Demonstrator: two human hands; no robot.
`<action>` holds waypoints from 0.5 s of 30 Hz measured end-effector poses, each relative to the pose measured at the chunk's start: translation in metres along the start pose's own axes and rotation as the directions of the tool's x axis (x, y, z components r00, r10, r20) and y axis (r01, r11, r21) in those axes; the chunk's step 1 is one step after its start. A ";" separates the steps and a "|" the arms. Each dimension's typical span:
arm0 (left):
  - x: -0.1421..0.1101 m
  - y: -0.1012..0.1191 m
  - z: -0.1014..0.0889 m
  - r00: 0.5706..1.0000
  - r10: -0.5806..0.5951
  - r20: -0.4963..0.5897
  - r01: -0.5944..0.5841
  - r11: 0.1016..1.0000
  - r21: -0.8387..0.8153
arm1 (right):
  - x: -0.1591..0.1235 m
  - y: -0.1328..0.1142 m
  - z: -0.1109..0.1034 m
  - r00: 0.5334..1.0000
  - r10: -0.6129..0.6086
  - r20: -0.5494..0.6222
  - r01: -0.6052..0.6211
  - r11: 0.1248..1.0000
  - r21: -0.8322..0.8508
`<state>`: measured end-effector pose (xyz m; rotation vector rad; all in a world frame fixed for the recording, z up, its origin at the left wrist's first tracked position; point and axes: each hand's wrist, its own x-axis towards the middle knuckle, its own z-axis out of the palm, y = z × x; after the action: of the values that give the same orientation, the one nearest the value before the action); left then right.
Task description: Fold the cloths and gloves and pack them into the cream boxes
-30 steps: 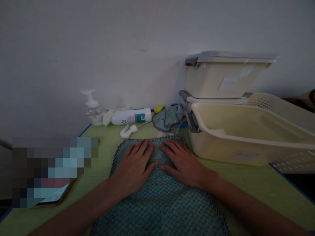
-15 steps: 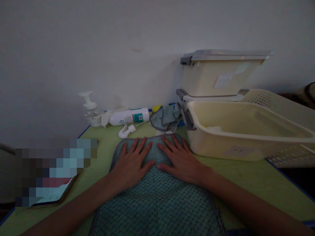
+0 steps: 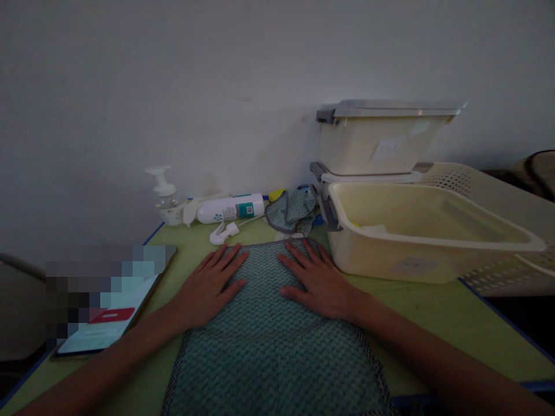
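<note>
A blue-green woven cleaning cloth (image 3: pixel 269 323) with a black-and-white checked edge lies spread over the table (image 3: pixel 416 329), running toward me past the bottom of the view. My left hand (image 3: pixel 212 283) rests flat, fingers spread, across the cloth's far left corner. On the far right part of the cloth lies my right hand (image 3: pixel 314 280), also flat with its fingers apart. Neither hand grips anything. Beyond the fingertips are a white spray trigger (image 3: pixel 224 232) with its tube and a second, crumpled cloth (image 3: pixel 292 211).
A white bottle (image 3: pixel 232 209) lies by the wall, beside an upright pump bottle (image 3: pixel 169 202). Right of the cloth stand an open cream bin (image 3: pixel 399 260), a lidded box (image 3: pixel 368 144) and a perforated basket (image 3: pixel 507 202). A partly blurred tablet-like device (image 3: pixel 108 329) is at left.
My left hand has slid left, away from my right hand, to the cloth's left edge. My right hand stays nearly in place, and the fingers have spread. The view has shifted slightly.
</note>
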<state>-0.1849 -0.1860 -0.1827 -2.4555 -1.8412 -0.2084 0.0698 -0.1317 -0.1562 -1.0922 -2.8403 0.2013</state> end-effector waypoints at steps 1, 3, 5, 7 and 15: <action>0.000 0.000 -0.001 1.000 -0.006 0.002 0.006 1.000 -0.001 | 0.000 0.000 0.000 1.000 0.002 0.004 -0.002 1.000 -0.004; 0.000 0.002 -0.001 1.000 -0.015 -0.002 0.015 1.000 -0.004 | 0.001 -0.001 0.000 1.000 0.009 0.008 -0.008 1.000 -0.017; 0.000 0.004 -0.002 1.000 -0.019 -0.005 0.019 1.000 -0.006 | 0.001 -0.002 0.000 1.000 0.013 0.005 -0.012 1.000 -0.028; 0.001 0.004 -0.001 1.000 -0.015 -0.004 0.015 1.000 -0.006 | 0.000 -0.003 0.000 1.000 0.013 -0.005 -0.013 0.999 -0.035; -0.005 0.028 -0.017 0.999 -0.027 -0.048 0.026 1.000 -0.017 | 0.000 -0.015 -0.009 0.999 0.036 -0.038 -0.039 0.995 -0.087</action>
<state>-0.1610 -0.2008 -0.1663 -2.4157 -1.8609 -0.2823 0.0616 -0.1418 -0.1450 -1.1538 -2.8222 0.0597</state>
